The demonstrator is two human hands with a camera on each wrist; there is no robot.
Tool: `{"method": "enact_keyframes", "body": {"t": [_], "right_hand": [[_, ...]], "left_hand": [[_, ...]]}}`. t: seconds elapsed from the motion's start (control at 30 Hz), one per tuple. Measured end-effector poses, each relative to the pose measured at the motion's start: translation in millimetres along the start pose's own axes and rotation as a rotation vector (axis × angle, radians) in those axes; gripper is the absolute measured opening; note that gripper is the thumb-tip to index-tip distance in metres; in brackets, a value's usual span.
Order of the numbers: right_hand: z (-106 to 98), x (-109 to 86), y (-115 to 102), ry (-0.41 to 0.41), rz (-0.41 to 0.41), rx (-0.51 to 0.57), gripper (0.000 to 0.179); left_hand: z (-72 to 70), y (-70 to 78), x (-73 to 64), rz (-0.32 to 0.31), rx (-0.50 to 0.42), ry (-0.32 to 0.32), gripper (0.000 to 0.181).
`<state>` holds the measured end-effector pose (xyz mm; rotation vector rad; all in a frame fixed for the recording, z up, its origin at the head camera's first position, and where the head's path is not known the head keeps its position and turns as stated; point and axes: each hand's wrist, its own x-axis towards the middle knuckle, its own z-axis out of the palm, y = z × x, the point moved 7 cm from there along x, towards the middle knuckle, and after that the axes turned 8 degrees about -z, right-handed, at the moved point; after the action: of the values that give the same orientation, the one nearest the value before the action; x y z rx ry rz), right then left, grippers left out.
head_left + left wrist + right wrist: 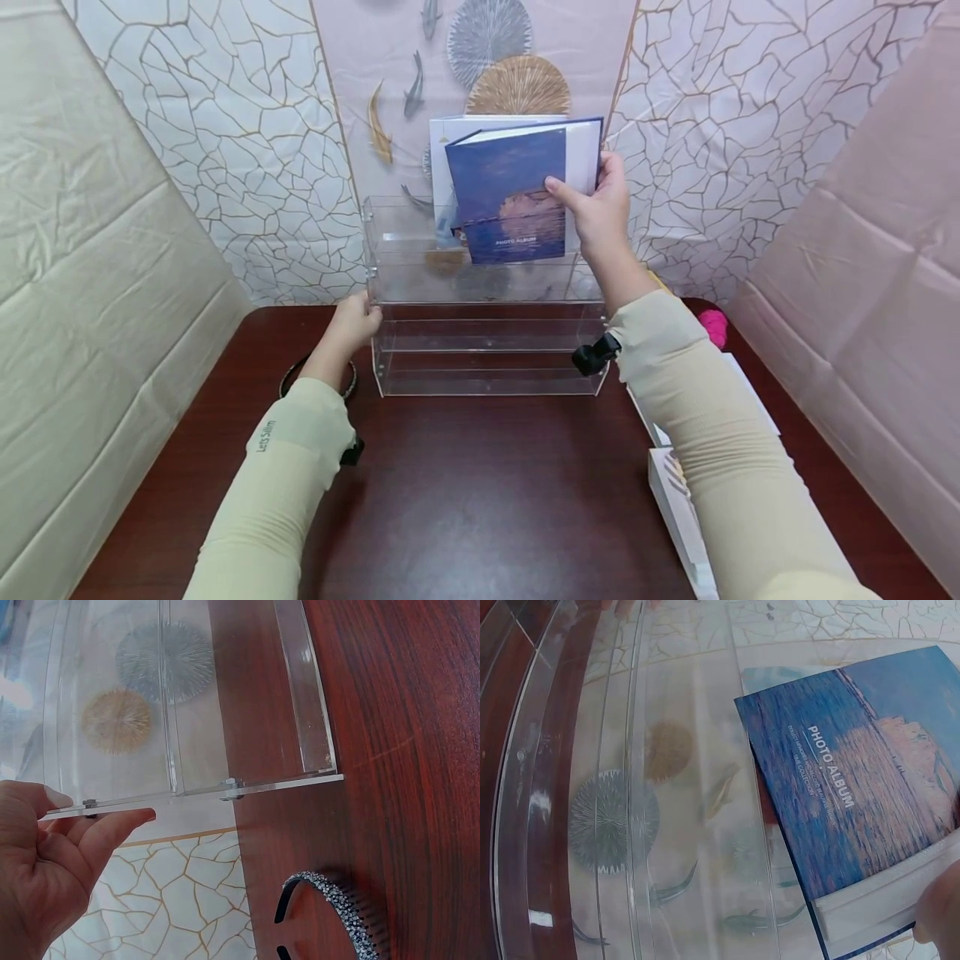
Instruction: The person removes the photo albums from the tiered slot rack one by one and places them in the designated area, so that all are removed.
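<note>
A clear acrylic tiered rack (487, 387) stands at the back of the table. My left hand (356, 321) grips its left side panel; in the left wrist view the thumb of that hand (45, 862) lies on one face and the fingers on the other. My right hand (606, 208) holds a blue photo album (510, 200) by its right edge, thumb on the front cover. The album (855, 795) is tilted, up at the rack's top tier. Behind it stands a pale book or album (442, 167), mostly hidden.
Beside my left forearm lies a glittery headband (330, 900). To the right are a pink ball of yarn (714, 327) and white book-like items (678, 508), partly covered by my right arm. A patterned cloth (247, 125) hangs behind the table.
</note>
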<state>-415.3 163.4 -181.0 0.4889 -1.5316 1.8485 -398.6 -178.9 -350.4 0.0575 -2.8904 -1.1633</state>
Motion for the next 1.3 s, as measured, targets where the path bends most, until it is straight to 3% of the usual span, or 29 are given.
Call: {"method": "enact_keyframes", "body": {"t": [0.2, 0.43, 0.8, 1.13, 1.3], "right_hand": [[-14, -1.2, -7, 0.068, 0.016, 0.015, 0.042], [-24, -8.2, -15, 0.134, 0.021, 0.12, 0.042], [-47, -43.9, -21, 0.165, 0.084, 0.178, 0.038], [-68, -87.0, -16, 0.086, 0.171, 0.231, 0.034], [-71, -113.7, -11, -0.018, 0.237, 0.22, 0.032]], "left_hand": [[-0.3, 0.1, 1.4, 0.021, 0.006, 0.005, 0.038], [-2.2, 2.0, -2.0, 0.028, 0.006, -0.007, 0.038], [0.8, 1.4, -1.3, 0.035, -0.009, -0.002, 0.035], [3.2, 0.3, -1.6, 0.017, -0.022, -0.032, 0.041], [1.7, -0.3, -0.5, 0.024, -0.012, -0.016, 0.042]]}}
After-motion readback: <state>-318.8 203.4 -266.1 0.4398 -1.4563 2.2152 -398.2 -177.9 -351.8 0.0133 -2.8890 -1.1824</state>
